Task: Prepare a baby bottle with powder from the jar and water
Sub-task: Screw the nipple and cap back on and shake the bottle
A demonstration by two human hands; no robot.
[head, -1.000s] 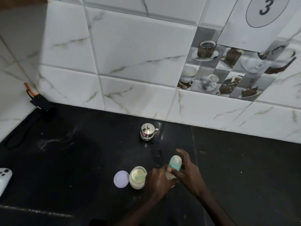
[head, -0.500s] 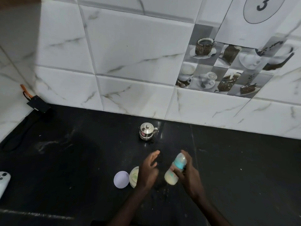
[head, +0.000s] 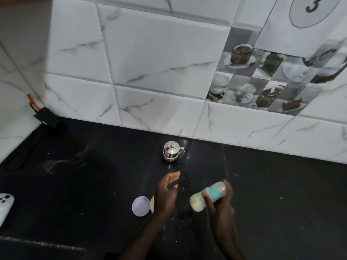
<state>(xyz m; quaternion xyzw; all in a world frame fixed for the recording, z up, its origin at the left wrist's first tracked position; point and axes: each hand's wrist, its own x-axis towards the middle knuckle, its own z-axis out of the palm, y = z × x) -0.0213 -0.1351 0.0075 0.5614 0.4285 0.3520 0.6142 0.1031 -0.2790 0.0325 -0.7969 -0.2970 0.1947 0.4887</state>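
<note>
Right hand [head: 219,207] wrapped round the bottle [head: 206,197], fingers curled on its teal top end, and it's tipped almost flat above the counter [head: 281,203], pale milky mix in the lower end and the whole thing blurred, so this reads as the shake, with powder and water already in. Left hand [head: 167,194] hangs loose, fingers apart, holding nothing, right over the jar [head: 152,203], whose lid [head: 141,206] lies just beside it. Next call, I'd say: a firm grip until the mix looks even, then bottle upright and lid onto the jar.
</note>
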